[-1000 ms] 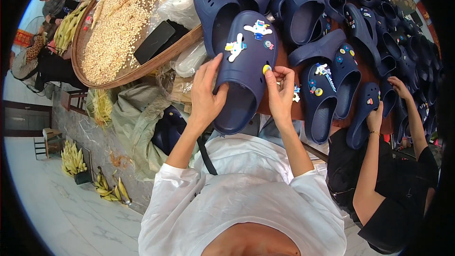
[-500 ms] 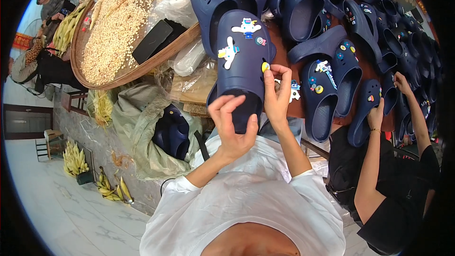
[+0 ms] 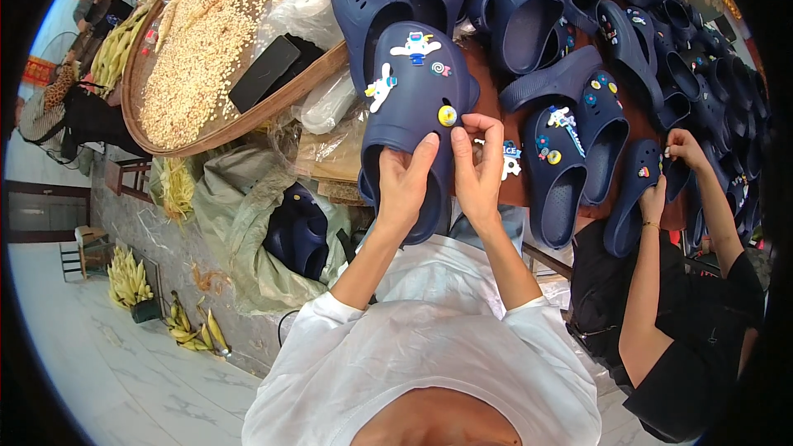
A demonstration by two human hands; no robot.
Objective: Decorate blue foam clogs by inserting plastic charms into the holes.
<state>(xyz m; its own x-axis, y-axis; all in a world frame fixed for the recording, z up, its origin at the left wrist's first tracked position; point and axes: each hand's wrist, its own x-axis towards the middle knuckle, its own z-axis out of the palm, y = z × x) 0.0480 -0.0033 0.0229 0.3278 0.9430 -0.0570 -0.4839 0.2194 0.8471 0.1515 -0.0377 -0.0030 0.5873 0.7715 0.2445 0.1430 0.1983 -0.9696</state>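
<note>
A navy clog (image 3: pixel 413 83) is in front of me, its heel opening toward my body. White figure charms, a lollipop-like swirl and a round yellow charm (image 3: pixel 447 116) are fixed to its top. My left hand (image 3: pixel 402 186) grips the clog at the opening, thumb on top and fingers inside, hidden. My right hand (image 3: pixel 479 167) is closed at the clog's right side, thumb and curled forefinger beside the yellow charm. Whether a small piece is between those fingers is hidden. A white lettered charm (image 3: pixel 511 158) lies just right of that hand.
More navy clogs (image 3: pixel 529 16) crowd the brown table at the right. There a co-worker's hands (image 3: pixel 657 190) work on another clog (image 3: pixel 632 206). At left, a round woven tray (image 3: pixel 239 132) holds corn kernels and a black box (image 3: pixel 277 70). Below it, an open sack (image 3: pixel 239 231) contains clogs.
My left hand has moved from hovering over the opening to gripping the clog. The clog's toe has shifted slightly left, and the yellow charm now shows clear of my right fingers.
</note>
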